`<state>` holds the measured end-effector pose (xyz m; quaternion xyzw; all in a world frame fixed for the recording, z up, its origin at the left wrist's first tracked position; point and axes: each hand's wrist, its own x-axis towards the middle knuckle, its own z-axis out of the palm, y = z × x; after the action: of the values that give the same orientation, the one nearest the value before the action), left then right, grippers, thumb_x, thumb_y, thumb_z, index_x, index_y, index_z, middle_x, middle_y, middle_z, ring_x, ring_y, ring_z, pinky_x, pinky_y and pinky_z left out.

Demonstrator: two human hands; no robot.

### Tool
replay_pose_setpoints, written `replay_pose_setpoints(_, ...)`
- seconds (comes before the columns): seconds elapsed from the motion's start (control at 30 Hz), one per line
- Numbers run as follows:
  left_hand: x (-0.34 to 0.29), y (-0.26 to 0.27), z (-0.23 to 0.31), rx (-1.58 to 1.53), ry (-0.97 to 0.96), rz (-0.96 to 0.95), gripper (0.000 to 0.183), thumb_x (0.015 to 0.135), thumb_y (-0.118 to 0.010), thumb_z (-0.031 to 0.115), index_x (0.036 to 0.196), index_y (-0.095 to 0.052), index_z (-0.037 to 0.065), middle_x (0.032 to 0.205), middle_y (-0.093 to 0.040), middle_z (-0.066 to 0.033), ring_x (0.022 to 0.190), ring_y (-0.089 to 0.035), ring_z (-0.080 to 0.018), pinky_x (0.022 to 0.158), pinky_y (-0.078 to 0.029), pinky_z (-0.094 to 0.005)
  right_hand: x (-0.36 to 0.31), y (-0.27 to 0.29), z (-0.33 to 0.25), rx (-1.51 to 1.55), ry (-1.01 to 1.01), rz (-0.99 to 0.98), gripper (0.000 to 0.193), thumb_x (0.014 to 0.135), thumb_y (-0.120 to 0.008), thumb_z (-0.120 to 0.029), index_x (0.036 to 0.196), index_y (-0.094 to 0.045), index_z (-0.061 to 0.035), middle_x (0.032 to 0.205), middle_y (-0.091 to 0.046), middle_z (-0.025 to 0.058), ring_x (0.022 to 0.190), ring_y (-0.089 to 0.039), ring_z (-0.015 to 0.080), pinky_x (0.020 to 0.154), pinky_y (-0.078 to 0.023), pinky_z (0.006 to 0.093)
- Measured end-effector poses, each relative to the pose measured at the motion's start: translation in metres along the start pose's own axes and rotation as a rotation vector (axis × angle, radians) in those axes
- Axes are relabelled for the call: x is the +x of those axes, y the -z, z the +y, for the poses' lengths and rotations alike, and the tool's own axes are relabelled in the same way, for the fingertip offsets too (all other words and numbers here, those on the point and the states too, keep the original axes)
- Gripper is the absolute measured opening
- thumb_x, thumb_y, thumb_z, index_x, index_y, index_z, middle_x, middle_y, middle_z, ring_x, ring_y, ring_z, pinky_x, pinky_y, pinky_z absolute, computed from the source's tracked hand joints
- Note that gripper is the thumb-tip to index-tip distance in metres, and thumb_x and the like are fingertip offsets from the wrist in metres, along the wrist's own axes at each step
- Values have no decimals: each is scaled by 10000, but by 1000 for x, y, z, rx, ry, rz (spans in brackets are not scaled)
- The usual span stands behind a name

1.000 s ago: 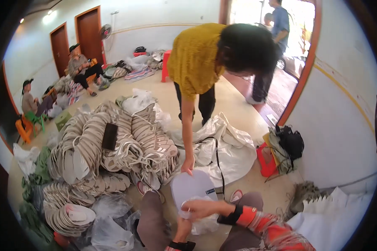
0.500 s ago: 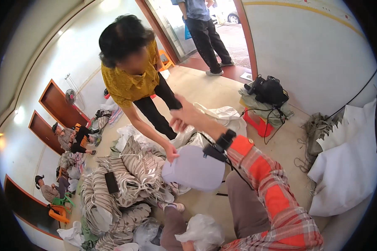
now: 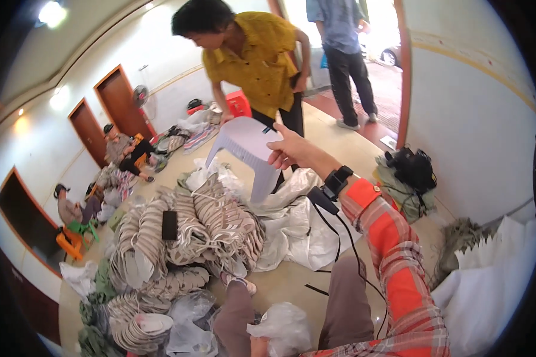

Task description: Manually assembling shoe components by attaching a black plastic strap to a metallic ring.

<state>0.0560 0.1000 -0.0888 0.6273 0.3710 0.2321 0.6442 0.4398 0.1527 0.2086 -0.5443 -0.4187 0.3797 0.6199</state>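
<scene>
A pale lavender plastic stool (image 3: 244,140) is held up in front of me, tilted, with its legs pointing down. My right hand (image 3: 286,149) grips its right edge, thumb on the seat. At the stool's far left corner is the hand (image 3: 226,117) of a person in a yellow shirt; whether it still touches the stool I cannot tell. Low between my knees, my left hand (image 3: 259,346) is closed at a crumpled translucent plastic bag (image 3: 283,327), its fingers mostly hidden. Bundled beige-and-white shoe uppers (image 3: 220,229) lie in a heap beside my leg.
A black phone (image 3: 170,225) rests on the heap. White sacking (image 3: 298,238) spreads over the floor beyond my knees. A black bag (image 3: 411,169) sits by the right wall, near white cloth (image 3: 488,285). Another person (image 3: 345,59) stands at the doorway; two more sit far left.
My right hand, earlier loose above the stool, now grips it. The stool has risen, moved away and tilted so its legs show. The person in yellow has straightened up; my view has shifted left.
</scene>
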Motion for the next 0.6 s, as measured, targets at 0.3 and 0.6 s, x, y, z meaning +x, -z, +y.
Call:
replay_pose_setpoints(0.3,23,20,-13,-242,0,96,319,786,-499,-10,1104,-527,-21,1015,-590,-90,874,-586,-181,741,-490,-313,71,-66,14,-141,-136,-54,765,845,-498,-106,1384,45,-117,674,-597,138,482,-575,174,407,-466,269)
replay_pose_setpoints(0.6,23,22,-22,-375,44,102,324,780,-498,-16,1103,-529,-20,1015,-592,-90,874,-588,-184,743,-490,-314,-28,-68,138,-465,-280,-649,435,839,-481,-143,1265,-408,-89,724,-615,80,573,-590,155,489,-488,271)
